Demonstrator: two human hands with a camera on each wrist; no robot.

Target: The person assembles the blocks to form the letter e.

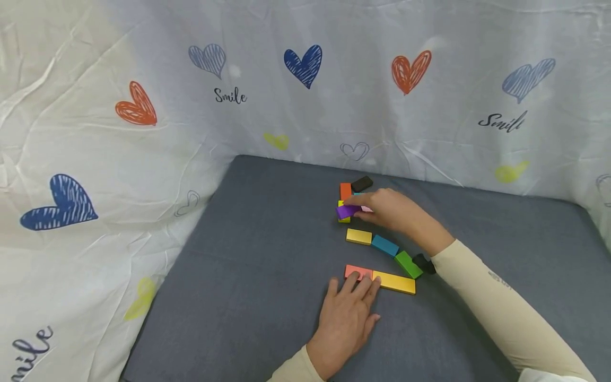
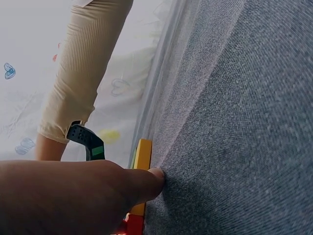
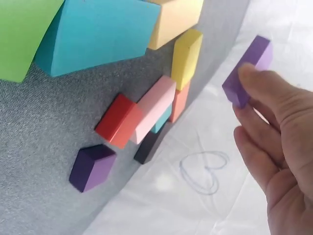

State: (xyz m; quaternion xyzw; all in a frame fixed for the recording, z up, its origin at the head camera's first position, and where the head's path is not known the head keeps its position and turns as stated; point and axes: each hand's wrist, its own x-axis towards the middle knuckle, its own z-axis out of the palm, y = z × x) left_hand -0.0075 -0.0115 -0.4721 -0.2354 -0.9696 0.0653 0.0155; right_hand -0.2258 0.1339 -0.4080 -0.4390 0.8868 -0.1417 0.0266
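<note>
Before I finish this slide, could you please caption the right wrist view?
Right hand pinching a purple block; another purple block on grey fabric.

I record: left sleeve [image 1: 297, 367], cream; right sleeve [image 1: 506, 313], matching cream, finely ribbed, with small grey marking [image 1: 499, 279]; white fabric [image 1: 549, 376] at that sleeve's upper end; black, curved, dotted fitting [image 2: 84, 135] at its cuff [image 2: 53, 133].

Grey cloth [image 1: 262, 239] free left of blocks [image 1: 359, 236]; right sleeve [image 1: 501, 302] apparently bars right.
</note>
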